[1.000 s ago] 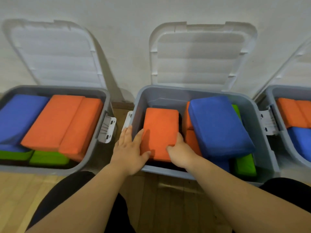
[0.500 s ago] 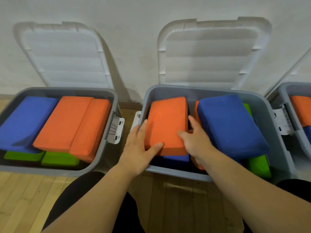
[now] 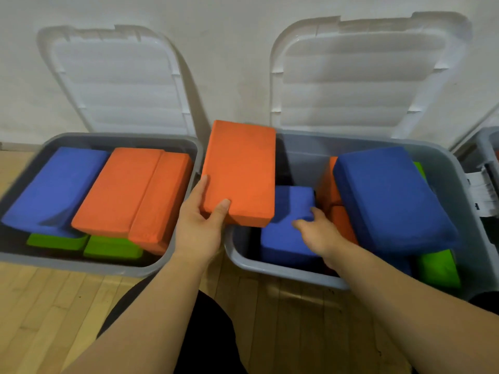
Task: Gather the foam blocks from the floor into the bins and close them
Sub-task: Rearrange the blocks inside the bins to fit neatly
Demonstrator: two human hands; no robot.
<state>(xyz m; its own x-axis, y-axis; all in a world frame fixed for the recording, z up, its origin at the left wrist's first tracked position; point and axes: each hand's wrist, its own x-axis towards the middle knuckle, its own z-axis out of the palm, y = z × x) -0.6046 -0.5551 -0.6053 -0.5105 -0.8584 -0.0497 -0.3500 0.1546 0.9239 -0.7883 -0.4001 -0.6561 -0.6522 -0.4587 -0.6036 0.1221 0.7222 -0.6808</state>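
Head view: the left hand [image 3: 199, 228] grips the orange block [image 3: 240, 171] at its near left corner, thumb on the top face and fingers along the left side. The block is held in the air above the gap between the left bin [image 3: 81, 261] and the middle bin [image 3: 270, 268]. The right hand [image 3: 318, 230] rests on a small blue block [image 3: 286, 238] inside the middle bin, fingers bent; whether they grip it cannot be determined. Beside that hand, a large blue block [image 3: 391, 201] lies tilted across other orange blocks and a green block [image 3: 437, 268], crowding the right half of the bin. Both lids [image 3: 359, 82] stand open against the wall. Half a second ago the orange block lay in the middle bin under both hands; it is now lifted clear, exposing the small blue block.
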